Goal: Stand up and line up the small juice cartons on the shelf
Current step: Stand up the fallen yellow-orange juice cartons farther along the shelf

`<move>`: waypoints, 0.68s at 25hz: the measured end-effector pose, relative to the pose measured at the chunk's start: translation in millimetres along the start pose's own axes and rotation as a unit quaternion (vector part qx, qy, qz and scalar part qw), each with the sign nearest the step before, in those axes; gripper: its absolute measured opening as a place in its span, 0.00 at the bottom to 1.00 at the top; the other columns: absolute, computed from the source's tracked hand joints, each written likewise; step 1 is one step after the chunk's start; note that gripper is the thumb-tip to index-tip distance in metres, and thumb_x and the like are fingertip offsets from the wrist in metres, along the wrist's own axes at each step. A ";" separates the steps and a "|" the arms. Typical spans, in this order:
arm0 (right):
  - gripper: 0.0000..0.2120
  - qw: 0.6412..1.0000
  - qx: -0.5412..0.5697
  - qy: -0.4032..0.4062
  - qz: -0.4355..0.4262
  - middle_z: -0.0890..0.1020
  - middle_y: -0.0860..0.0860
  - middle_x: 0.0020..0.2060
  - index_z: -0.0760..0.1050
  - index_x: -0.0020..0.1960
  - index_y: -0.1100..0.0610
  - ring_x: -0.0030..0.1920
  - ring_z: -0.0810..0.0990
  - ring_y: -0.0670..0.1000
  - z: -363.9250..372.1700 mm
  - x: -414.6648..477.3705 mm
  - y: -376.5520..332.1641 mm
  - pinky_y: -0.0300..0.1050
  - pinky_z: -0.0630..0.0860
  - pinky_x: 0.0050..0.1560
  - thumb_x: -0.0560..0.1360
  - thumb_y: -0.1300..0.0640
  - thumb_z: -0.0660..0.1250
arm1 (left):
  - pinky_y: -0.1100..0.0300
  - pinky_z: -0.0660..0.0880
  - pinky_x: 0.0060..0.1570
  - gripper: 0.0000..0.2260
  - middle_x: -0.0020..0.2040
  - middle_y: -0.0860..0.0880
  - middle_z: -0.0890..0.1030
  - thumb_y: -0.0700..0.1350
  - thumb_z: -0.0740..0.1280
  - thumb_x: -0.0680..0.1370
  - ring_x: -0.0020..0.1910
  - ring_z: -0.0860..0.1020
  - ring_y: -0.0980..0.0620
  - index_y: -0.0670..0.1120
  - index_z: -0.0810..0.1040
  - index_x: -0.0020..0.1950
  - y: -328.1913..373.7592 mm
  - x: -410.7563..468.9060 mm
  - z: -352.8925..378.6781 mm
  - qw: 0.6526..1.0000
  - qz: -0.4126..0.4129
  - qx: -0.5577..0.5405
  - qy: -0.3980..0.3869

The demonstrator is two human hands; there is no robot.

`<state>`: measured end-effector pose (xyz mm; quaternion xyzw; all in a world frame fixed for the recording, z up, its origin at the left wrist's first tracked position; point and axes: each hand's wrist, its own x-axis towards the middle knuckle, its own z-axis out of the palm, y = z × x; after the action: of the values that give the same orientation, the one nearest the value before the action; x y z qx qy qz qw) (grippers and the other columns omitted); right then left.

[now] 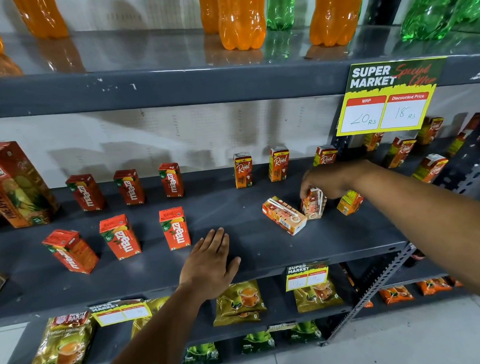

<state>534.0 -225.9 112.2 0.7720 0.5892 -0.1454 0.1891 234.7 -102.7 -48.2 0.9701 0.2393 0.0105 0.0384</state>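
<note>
mostly sorted: six red cardboard maaza cartons (175, 229) upright on dark grey metal shelf (236, 253), orange-white carton (284, 215) toppled, right hand (329, 182) clamped on neighbouring orange carton (314, 204), left hand (209, 263) flat, fingers spread.

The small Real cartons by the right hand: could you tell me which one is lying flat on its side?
The carton just left of the right hand, straw side up, lies flat. The one under the fingers is upright.

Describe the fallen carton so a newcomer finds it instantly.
Start at the yellow supermarket price sign and drop to the dark grey metal shelf below it. Left of the right hand is a small orange-and-white juice carton, the only one lying flat.
</note>
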 end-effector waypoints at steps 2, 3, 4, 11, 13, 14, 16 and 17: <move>0.25 0.999 -0.031 0.006 0.008 0.75 0.49 0.62 0.76 0.62 0.49 0.60 0.75 0.53 1.3 1.2 1.2 0.50 0.75 0.60 0.71 0.71 0.65 | 0.56 0.38 0.71 0.39 0.80 0.48 0.43 0.66 0.32 0.72 0.77 0.41 0.51 0.45 0.45 0.78 0.1 -0.2 -0.3 1.000 0.000 -0.001 -0.001; 0.24 0.999 -0.031 0.014 0.014 0.75 0.50 0.63 0.76 0.63 0.50 0.59 0.75 0.53 1.5 2.3 2.2 0.49 0.75 0.59 0.71 0.70 0.66 | 0.56 0.38 0.71 0.39 0.80 0.48 0.43 0.66 0.33 0.73 0.77 0.41 0.51 0.46 0.44 0.78 0.2 -0.2 -0.2 1.000 -0.001 0.000 0.000; 0.22 0.999 -0.022 0.013 0.025 0.76 0.51 0.63 0.75 0.63 0.51 0.57 0.76 0.52 0.3 2.5 2.4 0.47 0.75 0.57 0.71 0.67 0.66 | 0.56 0.38 0.71 0.38 0.80 0.48 0.43 0.66 0.34 0.73 0.77 0.41 0.51 0.46 0.44 0.78 0.0 -0.4 -0.1 1.000 -0.003 0.001 0.001; 0.24 0.988 0.035 0.054 0.142 0.79 0.56 0.58 0.72 0.64 0.59 0.55 0.78 0.56 0.6 0.1 9.1 0.52 0.76 0.58 0.77 0.41 0.61 | 0.56 0.38 0.71 0.36 0.80 0.48 0.44 0.65 0.36 0.75 0.77 0.41 0.51 0.45 0.45 0.78 -0.9 -0.4 -0.4 1.000 0.001 0.005 0.000; 0.24 0.982 0.009 0.065 0.176 0.80 0.54 0.42 0.76 0.48 0.56 0.43 0.79 0.52 5.7 1.5 8.3 0.52 0.79 0.52 0.77 0.36 0.56 | 0.56 0.38 0.71 0.37 0.80 0.48 0.44 0.65 0.35 0.74 0.77 0.41 0.51 0.45 0.45 0.78 -1.1 -0.5 0.3 1.000 0.001 0.006 0.001; 0.25 0.978 0.001 0.069 0.195 0.78 0.53 0.36 0.74 0.40 0.55 0.39 0.78 0.51 6.5 2.5 7.8 0.52 0.79 0.50 0.77 0.34 0.53 | 0.56 0.38 0.71 0.37 0.80 0.48 0.44 0.65 0.35 0.74 0.77 0.41 0.51 0.45 0.45 0.78 -1.1 -0.7 0.5 1.000 0.001 0.005 0.002; 0.27 0.973 -0.001 0.076 0.219 0.77 0.52 0.33 0.69 0.34 0.53 0.37 0.78 0.50 7.8 3.7 5.1 0.51 0.79 0.49 0.76 0.32 0.51 | 0.56 0.38 0.71 0.37 0.80 0.48 0.44 0.65 0.35 0.75 0.77 0.41 0.51 0.45 0.45 0.78 -1.0 -0.6 0.3 1.000 0.001 0.005 0.002; 0.28 0.970 0.004 0.079 0.228 0.78 0.52 0.33 0.70 0.34 0.53 0.38 0.79 0.51 8.9 4.7 4.2 0.51 0.80 0.50 0.75 0.31 0.50 | 0.56 0.38 0.71 0.37 0.80 0.48 0.44 0.65 0.35 0.75 0.77 0.41 0.51 0.45 0.44 0.78 -1.0 -0.3 0.3 1.000 0.001 0.005 0.001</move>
<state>539.3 -227.0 102.7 0.8959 0.4099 -0.0389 0.1670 234.0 -101.9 -48.5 0.9706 0.2383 0.0107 0.0334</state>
